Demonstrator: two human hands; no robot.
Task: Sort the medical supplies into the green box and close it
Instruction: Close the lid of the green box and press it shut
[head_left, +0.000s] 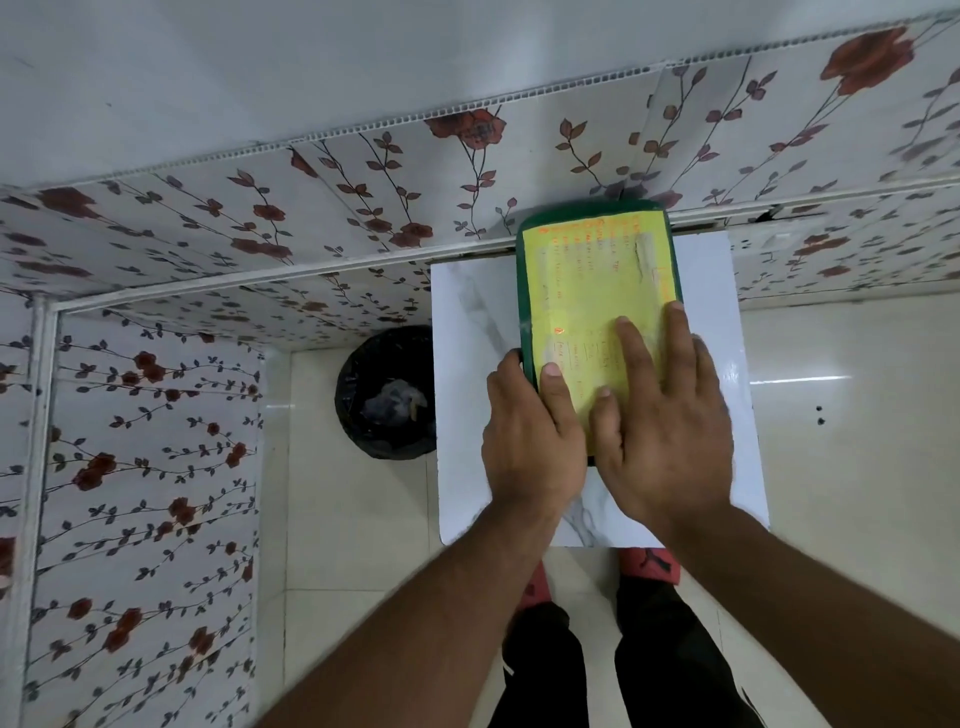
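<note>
Green box (525, 291) lies shut on small white table (467, 322), yellow label on lid. Left hand (530, 441) grips near-left corner, thumb on top. Right hand (670, 415) pressed flat on lid, fingers spread. Black bin (387, 389) beside table.
</note>
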